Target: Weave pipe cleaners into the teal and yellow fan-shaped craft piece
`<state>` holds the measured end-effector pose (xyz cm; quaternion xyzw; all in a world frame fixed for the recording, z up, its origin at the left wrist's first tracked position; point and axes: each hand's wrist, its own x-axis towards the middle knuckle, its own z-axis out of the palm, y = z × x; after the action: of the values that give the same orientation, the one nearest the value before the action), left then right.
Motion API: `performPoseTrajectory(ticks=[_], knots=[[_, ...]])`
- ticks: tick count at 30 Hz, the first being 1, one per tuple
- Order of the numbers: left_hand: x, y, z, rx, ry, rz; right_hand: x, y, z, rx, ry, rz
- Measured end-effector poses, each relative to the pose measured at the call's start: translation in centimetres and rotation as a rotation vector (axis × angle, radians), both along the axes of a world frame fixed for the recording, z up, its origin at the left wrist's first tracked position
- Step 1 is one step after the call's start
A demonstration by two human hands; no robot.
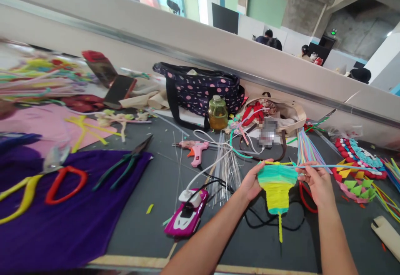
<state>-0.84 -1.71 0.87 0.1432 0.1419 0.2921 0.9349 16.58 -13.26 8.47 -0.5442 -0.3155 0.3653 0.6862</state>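
- Far left, toward the back: stems [37, 79] in a blurred, many-coloured heap, with a pink sheet [46, 118] nearer.
- Below that: scissors [49, 164], yellow and red in the handles, lying spread on a purple cloth [78, 221].
- By the cloth's right edge: pliers [133, 155], green-handled, pointing away.
- Next, on the dark desk [140, 233]: a magenta car-shaped block [184, 221] with a white plug on top; behind it, a pink glue gun [196, 150].
- Further back: a dotted bag [203, 87], with a bottle [218, 116] standing just in front.
- Then: thin wires [225, 175], spread toward the near edge.
- Left hand [253, 181]: closed on the upper-left corner of the craft [276, 193].
- Craft: held up between both hands over the desk, green on top, yellow below, with a yellow stalk hanging down.
- Right hand [317, 179]: pinches a blue stem [346, 167] at the craft's upper-right corner, fingers close together.
- Under the right hand: a red handle [303, 202], partly hidden.
- Far right: a beaded piece [359, 158], red, blue and white, lying near more stems.
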Motion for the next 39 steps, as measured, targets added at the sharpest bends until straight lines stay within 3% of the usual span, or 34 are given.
performPoseTrajectory(ticks=[7,13,24,39], knots=[[-0.1,-0.2,-0.1,0.055,-0.014,0.003,1.7,2.1,-2.4,0.014,-0.136,-0.251],[0.0,-0.2,0.0,0.002,0.019,0.012,2.4,2.2,-4.7,-0.016,-0.074,-0.292],[-0.1,-0.4,0.3,0.035,0.082,0.018,2.4,2.1,-4.9,-0.014,-0.049,-0.415],[0.1,-0.8,0.9,0.079,0.097,0.037,-0.8,3.1,-5.7,-0.126,0.06,-0.142]])
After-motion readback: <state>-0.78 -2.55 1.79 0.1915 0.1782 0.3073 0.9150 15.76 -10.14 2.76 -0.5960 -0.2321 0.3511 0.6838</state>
